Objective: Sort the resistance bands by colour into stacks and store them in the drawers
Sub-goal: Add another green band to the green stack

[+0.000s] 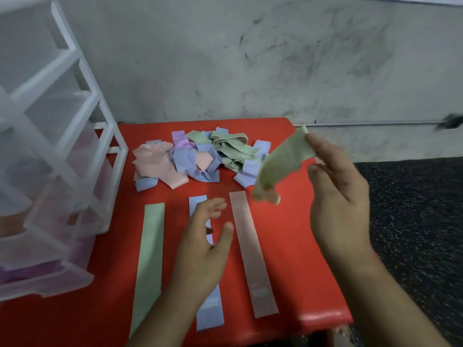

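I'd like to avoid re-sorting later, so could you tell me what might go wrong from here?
The green band pinched in the right hand hangs crumpled near the pink strip; it could land there rather than on the green strip at far left. The left hand hovers over the blue strip and might knock it askew.

Plain bare room: scuffed white wall (pixel 250 58) behind the red table (pixel 300 246), plastic drawers (pixel 57 156) left, speckled rubber flooring (pixel 413 221) right.
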